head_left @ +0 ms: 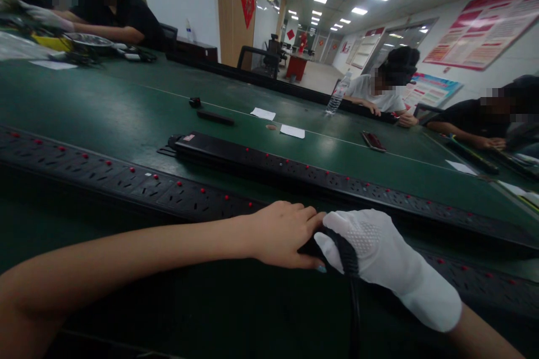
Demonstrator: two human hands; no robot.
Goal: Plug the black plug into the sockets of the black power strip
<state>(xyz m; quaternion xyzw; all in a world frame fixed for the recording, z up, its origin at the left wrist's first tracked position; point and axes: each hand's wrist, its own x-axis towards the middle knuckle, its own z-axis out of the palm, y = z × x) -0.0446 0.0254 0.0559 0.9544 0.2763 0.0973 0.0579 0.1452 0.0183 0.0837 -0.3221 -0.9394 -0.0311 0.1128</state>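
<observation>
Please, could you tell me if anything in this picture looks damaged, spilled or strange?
I see nothing spilled or damaged. One mismatch stands out: the right hand, pinching a black cord, wears a white glove, while the left hand beside it is bare.

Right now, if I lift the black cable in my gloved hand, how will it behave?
The black cable will probably flex, since it looks slim next to its ribbed sleeve. That sleeve, by your gloved right hand, is thicker, so it may feel stiffer. It might also tug or drag, as the cable runs out of view below.
</observation>
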